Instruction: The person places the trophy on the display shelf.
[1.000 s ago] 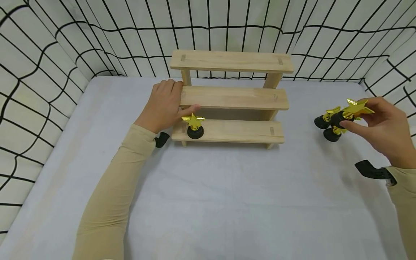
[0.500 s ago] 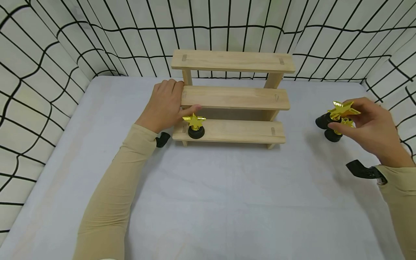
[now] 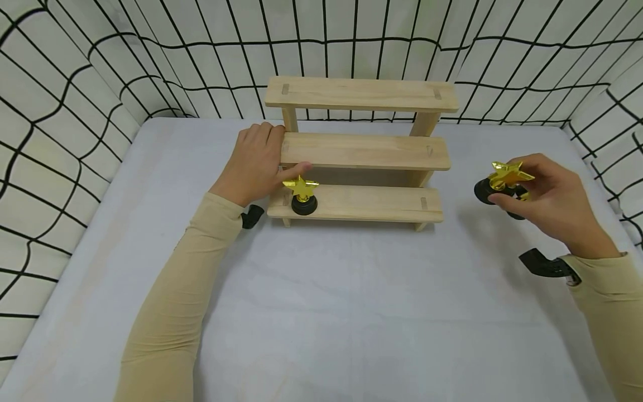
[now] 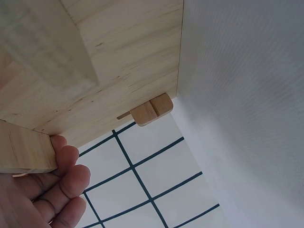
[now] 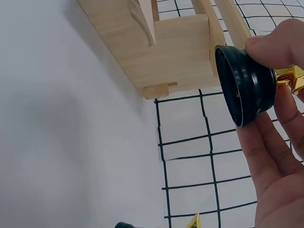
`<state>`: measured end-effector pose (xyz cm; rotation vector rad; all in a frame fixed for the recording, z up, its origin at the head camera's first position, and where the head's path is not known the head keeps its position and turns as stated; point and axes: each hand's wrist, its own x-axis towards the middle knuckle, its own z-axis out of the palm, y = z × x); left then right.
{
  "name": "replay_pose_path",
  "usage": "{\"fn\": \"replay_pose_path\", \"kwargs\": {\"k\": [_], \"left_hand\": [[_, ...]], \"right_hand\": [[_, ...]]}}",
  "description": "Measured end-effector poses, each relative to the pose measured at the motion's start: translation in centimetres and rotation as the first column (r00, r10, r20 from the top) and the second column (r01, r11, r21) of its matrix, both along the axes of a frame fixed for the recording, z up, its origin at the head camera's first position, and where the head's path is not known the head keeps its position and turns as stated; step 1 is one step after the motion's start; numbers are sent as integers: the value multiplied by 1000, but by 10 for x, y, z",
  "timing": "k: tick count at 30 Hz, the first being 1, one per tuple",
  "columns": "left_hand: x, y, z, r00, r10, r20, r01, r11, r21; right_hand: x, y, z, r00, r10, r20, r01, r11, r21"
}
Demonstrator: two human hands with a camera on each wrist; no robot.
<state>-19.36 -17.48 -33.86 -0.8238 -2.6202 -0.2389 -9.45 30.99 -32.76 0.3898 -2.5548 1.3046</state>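
Note:
A three-step wooden display stand [image 3: 364, 152] stands at the back of the white-covered table. My left hand [image 3: 253, 163] grips the left end of its middle step, with fingertips [image 4: 76, 180] curled round the board in the left wrist view. One gold star trophy [image 3: 303, 196] on a black base stands upright at the left of the lowest step, close to my left thumb. To the right of the stand, my right hand [image 3: 555, 204] pinches another star trophy [image 3: 506, 175], lifted off the table. Its hollow black base [image 5: 249, 85] shows in the right wrist view.
Below my right hand, a further trophy [image 3: 516, 216] is mostly hidden; its gold tip [image 5: 194, 222] shows at the bottom of the right wrist view. Black wire mesh [image 3: 351, 56] in front of white panels surrounds the table [image 3: 361, 312] at the back and sides.
My right hand has moved left with the star trophy, away from the trophies standing at the right. The left hand stays on the stand.

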Motion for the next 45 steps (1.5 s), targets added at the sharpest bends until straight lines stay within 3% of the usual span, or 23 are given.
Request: {"fn": "replay_pose_path", "kwargs": {"k": [4, 17, 27, 38, 45], "left_hand": [[0, 0, 0, 1000, 8, 5, -8, 1000, -2], [2, 1, 0, 1000, 16, -5, -16, 1000, -2], [1, 1, 1, 1000, 16, 11, -16, 1000, -8], [-1, 1, 0, 1000, 9, 0, -9, 1000, -17], [-1, 0, 0, 1000, 10, -6, -10, 1000, -18]], "right_hand": [[-1, -6, -2, 1000, 26, -8, -26, 1000, 13], [-7, -25, -7, 988, 157, -14, -157, 984, -85], [-13, -41, -15, 944, 326, -48, -325, 898, -296], [-16, -56, -16, 946, 323, -30, -321, 921, -222], [-17, -67, -18, 955, 297, -4, -296, 952, -83]]}}
